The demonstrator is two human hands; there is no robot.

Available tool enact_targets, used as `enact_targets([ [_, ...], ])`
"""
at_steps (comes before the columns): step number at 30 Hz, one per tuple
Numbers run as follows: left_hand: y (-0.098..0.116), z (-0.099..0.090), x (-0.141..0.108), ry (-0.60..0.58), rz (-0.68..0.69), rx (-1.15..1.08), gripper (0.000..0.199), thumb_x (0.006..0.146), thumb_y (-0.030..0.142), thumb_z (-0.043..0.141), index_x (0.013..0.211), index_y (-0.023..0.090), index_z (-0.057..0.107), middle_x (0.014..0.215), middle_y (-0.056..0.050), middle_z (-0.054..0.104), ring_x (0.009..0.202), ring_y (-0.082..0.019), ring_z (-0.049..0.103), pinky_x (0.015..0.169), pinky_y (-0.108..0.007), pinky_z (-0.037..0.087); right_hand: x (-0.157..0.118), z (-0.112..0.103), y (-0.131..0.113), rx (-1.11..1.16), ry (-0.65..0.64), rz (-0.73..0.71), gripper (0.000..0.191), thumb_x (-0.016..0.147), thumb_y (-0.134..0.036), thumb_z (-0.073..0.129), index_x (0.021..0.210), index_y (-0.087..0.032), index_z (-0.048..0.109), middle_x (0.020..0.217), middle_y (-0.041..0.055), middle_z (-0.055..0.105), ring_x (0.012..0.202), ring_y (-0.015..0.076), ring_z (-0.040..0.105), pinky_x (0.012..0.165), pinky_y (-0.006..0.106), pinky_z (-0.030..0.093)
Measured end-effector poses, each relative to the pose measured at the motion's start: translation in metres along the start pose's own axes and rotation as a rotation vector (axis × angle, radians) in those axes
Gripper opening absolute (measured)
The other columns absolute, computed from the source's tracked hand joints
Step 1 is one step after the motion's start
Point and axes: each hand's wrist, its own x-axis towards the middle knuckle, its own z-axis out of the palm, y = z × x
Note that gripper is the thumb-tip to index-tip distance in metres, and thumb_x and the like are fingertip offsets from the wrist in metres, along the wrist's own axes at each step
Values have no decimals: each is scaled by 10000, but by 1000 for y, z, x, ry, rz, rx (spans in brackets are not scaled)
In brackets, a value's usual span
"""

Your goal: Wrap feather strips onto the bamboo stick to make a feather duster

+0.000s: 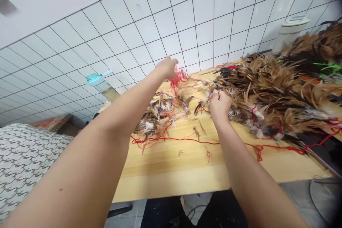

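On the pale wooden desk (187, 171), the left hand (167, 67) lifts a tangle of red thread (178, 77) clear, fingers closed on it, while the right hand (219, 104) pinches a small bundle of brown feathers (204, 102) beside the big heap of tan-and-black feathers (280, 89), seemingly to steady it.

Red thread tangle (178, 78): loose bunch, pinched in the left hand (167, 67), raised above the far table edge. Small feather tuft (204, 102): brown and white, gripped in the right hand (219, 104), low over the tabletop, just left of the large feather heap.
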Motion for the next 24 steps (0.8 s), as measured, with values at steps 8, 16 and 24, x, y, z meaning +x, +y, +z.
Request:
enact_targets([
  [8,40,74,-62,-367,-8,-130,470,560,337,809,376,180,405,486,-31,421,842,-309,613,787,-376,403,1,7,8,-72,-41,15,300,895,-321,375,636,-220,488,690,72,630,680,203,533,694,324,368],
  [16,15,64,-63,-211,-2,-427,120,689,196,686,638,175,579,665,-23,613,732,-190,602,695,-292,416,4,9,17,-98,-39,-23,313,914,-314,365,679,-205,540,773,95,672,727,211,556,736,333,378],
  [24,-5,0,-78,488,-64,-1247,169,776,268,675,793,198,522,731,8,634,602,-73,558,499,-175,368,-25,18,1,-444,-282,-254,315,941,-259,366,958,-150,661,947,161,693,805,239,631,691,322,420],
])
